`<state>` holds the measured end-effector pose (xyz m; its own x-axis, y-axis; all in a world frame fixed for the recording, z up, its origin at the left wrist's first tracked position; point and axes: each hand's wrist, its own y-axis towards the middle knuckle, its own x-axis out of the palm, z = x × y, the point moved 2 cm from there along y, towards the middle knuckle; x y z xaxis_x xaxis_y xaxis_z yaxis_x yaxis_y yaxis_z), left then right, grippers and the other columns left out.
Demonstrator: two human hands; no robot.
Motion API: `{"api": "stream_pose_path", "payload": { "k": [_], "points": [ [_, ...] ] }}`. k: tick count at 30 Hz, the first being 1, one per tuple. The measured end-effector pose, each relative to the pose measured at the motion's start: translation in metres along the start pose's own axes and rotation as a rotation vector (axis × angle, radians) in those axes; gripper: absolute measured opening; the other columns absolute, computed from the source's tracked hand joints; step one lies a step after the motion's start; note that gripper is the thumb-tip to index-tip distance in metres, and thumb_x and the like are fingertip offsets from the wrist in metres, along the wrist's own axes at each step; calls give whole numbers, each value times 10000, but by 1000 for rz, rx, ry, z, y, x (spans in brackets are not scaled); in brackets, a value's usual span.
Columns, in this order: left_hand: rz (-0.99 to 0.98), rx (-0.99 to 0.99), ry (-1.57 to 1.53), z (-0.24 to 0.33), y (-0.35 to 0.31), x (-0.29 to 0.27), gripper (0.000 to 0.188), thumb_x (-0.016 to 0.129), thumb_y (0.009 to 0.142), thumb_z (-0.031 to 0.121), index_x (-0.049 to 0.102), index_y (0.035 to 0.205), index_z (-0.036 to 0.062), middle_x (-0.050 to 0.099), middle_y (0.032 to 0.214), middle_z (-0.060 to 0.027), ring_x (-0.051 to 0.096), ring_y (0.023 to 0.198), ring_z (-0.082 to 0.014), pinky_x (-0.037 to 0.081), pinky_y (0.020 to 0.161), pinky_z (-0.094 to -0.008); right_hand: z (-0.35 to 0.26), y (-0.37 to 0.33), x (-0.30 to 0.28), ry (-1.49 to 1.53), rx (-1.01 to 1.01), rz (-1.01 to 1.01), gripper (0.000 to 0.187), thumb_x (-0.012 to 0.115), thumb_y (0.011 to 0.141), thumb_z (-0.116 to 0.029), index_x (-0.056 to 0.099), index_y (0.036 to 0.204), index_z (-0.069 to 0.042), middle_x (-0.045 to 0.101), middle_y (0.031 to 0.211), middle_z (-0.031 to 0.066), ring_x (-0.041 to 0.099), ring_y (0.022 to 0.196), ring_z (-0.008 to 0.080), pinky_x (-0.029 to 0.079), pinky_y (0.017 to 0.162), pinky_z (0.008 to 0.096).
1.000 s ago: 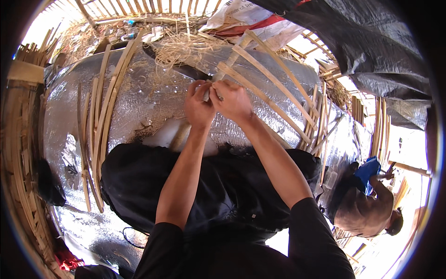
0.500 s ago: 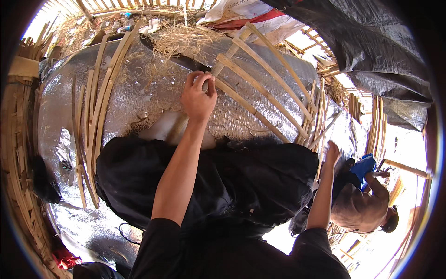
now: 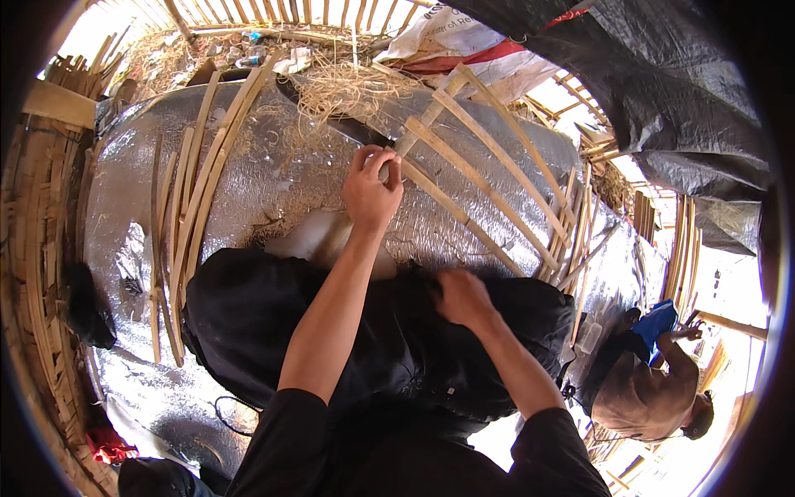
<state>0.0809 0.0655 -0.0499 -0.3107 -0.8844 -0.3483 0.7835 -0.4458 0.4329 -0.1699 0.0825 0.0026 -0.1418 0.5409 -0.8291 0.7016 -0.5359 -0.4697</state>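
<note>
My left hand (image 3: 373, 189) reaches over the silvery foil mat (image 3: 257, 166), its fingers curled together at the near end of a dark knife blade (image 3: 358, 129). What those fingers pinch is hidden. Just right of them, several bamboo strips (image 3: 489, 196) fan out, their far ends by a crossing piece of bamboo (image 3: 432, 108). Over my black-clothed lap is my right hand (image 3: 464, 298), somewhat blurred, with its fingertips hard to make out and nothing visible in it. Fine bamboo shavings (image 3: 356, 95) lie heaped beyond the blade.
More bamboo strips (image 3: 201, 190) lie on the mat's left side. At the right a co-worker (image 3: 646, 398) sits near a blue cloth (image 3: 656, 319). A dark tarp (image 3: 671, 99) hangs at upper right, beside a white and red sack (image 3: 472, 50). A slatted wall (image 3: 37, 207) stands left.
My right hand has swung in from the far right side to over my lap. The left hand keeps its place at the blade's end while the whole view has shifted slightly.
</note>
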Motion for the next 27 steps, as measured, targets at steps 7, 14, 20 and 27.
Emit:
{"api": "stream_pose_path", "payload": {
  "k": [7,14,20,27],
  "points": [
    [-35,-85,12,10,1,-7,98,818,884,149,766,957,108,728,1045,-61,731,864,-307,587,737,-418,22,10,14,203,-165,2,528,793,892,-228,632,1331,16,698,1215,259,671,1180,450,568,980,495],
    [4,-37,31,9,1,-7,72,798,892,161,754,948,157,727,1051,-35,746,788,-301,591,650,-418,26,60,-44,1092,269,293,365,612,1091,-279,565,1326,-5,599,932,59,572,740,135,513,672,339],
    [-27,-55,29,14,2,-7,65,799,892,152,749,933,143,731,1056,-42,749,788,-303,591,657,-411,-15,85,-80,688,83,356,308,632,1074,-283,550,1226,-28,668,806,157,692,613,275,526,562,404],
    [-38,-82,73,11,-1,-9,86,803,891,159,747,956,157,735,1060,-44,751,796,-294,592,650,-407,-66,91,-106,515,15,477,309,602,1079,-268,547,1233,-6,712,840,278,726,789,488,540,607,525]
  ]
}}
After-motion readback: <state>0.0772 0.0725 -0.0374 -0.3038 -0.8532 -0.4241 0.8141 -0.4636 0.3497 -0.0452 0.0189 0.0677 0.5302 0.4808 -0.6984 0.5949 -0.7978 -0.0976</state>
